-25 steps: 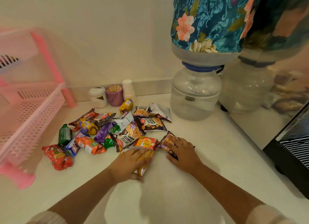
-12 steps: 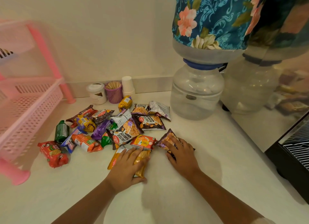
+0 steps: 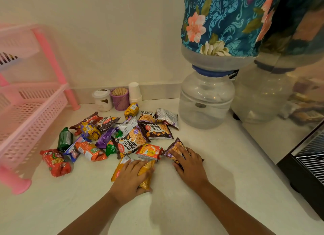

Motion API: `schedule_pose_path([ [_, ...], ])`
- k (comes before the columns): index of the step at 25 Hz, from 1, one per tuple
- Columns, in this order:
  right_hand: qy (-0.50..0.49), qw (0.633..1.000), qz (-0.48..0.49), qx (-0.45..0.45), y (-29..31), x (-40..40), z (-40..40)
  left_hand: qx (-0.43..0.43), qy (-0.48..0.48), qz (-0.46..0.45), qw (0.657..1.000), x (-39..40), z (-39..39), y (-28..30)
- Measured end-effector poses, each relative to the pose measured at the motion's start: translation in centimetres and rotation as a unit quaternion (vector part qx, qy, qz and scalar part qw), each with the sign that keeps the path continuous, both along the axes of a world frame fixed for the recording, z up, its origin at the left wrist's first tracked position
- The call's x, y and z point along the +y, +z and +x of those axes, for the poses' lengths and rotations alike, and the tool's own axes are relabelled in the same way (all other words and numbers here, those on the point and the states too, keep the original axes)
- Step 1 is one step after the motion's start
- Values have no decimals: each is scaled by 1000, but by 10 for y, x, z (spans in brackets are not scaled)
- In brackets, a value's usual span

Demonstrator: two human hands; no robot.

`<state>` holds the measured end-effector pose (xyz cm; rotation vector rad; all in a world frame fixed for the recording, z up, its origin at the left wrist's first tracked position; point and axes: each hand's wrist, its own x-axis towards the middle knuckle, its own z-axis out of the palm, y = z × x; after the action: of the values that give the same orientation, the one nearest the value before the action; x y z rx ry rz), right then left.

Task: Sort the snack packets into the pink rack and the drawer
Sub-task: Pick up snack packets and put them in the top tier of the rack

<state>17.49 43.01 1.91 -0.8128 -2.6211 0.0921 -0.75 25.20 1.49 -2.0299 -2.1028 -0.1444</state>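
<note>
Nearby, water dispenser (image 3: 206,101), cups (image 3: 134,92).

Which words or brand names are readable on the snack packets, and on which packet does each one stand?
"SALTED PEANUTS", upside down: brown packet in the middle of the pile
"SALTED PEANUTS": brown packet behind it
"Haldiram's", partly legible: yellow packet under the left hand
All other packets, and the white jar: too blurred or small to read.

"SALTED PEANUTS" reads on the upside-down peanut packet (image 3: 130,143) and on the dark packet (image 3: 156,131) behind it.
</note>
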Motion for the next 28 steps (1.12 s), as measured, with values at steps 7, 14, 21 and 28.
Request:
schedule_pose_path([
  [7, 4, 996, -82, 22, -3, 7, -1, 13, -8, 92, 996, -7, 8, 5],
  [14, 2, 982, -110, 156, 36, 12, -32, -42, -14, 200, 979, -7, -5, 58],
  [21, 113, 974, -38, 193, 140, -11, -137, 87, 14, 249, 965, 3, -70, 207],
  [28, 196, 940, 69, 269, 277, -61, -261, 214, 67, 344, 912, -40, -141, 362],
])
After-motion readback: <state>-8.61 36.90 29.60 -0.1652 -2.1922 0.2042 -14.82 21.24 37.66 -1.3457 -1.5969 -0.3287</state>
